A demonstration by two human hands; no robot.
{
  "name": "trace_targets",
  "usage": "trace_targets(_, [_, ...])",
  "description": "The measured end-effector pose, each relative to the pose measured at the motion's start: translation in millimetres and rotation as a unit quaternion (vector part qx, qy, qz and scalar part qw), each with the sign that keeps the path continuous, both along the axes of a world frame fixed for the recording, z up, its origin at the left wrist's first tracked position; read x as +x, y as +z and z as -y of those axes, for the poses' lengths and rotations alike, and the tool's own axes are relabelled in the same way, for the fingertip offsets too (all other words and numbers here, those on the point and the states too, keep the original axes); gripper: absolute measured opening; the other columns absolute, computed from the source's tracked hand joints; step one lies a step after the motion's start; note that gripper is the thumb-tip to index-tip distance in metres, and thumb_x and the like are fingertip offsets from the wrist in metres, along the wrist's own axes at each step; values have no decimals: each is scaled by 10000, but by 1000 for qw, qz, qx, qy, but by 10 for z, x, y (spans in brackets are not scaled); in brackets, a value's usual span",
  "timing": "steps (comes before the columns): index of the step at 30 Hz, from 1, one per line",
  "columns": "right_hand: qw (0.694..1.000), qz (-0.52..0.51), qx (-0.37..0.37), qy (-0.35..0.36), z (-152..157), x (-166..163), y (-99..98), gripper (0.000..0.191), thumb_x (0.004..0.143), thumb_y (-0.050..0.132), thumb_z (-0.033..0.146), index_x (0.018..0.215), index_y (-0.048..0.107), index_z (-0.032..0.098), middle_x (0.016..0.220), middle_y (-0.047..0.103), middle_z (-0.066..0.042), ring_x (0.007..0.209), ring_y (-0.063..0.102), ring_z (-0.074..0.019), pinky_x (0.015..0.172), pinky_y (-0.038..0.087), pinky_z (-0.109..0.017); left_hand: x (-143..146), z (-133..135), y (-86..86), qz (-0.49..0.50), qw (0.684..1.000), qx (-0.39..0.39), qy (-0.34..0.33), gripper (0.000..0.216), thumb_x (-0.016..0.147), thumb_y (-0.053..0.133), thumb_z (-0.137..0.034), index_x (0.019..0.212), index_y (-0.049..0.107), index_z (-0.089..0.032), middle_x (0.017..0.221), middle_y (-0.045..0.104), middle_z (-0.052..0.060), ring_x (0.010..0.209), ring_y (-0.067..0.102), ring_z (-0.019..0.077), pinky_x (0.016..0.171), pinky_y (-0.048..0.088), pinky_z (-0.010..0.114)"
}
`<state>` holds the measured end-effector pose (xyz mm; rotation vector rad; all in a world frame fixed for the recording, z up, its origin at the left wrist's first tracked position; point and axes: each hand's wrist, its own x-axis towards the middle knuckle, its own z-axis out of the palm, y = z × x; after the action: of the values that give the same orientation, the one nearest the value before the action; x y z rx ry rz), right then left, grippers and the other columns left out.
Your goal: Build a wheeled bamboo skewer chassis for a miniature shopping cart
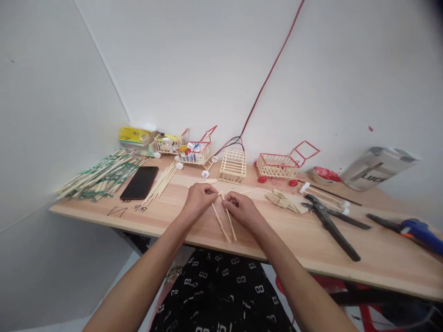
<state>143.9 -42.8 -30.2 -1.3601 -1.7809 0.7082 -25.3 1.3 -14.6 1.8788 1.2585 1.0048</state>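
Observation:
My left hand [200, 199] pinches the upper end of a thin wooden stick [220, 222] over the front middle of the table. Close beside it, my right hand [241, 208] has its fingers closed on a second wooden stick [230, 226]. Both sticks slant down toward the table's front edge, nearly side by side. A short piece seems to link their top ends, but my fingertips partly cover that spot. Just behind my hands lies a small slatted basket [233, 167] of bare sticks. A few loose sticks lie between it and my left hand.
Miniature stick carts [194, 154] with red trim line the wall, another cart [277, 166] farther right. At left are wrapped chopsticks [104, 177], a phone [139, 183] and bare sticks [161, 182]. Black cutters [330, 226], a blue-handled glue gun [418, 233] and a red-stained bowl [325, 175] occupy the right.

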Motion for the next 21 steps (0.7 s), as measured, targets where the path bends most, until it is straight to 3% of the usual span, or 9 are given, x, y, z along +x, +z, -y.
trace_targets(21, [1000,3,8,7,1,9,-12,107,793,531,273,721,535,194,632,518,36,597,471,-125,576,355,-233,-5,-14,-16,-4,1000,3,0,175,643,583,-151,729,735,-142,727,726,46,716,652,178,610,454,227])
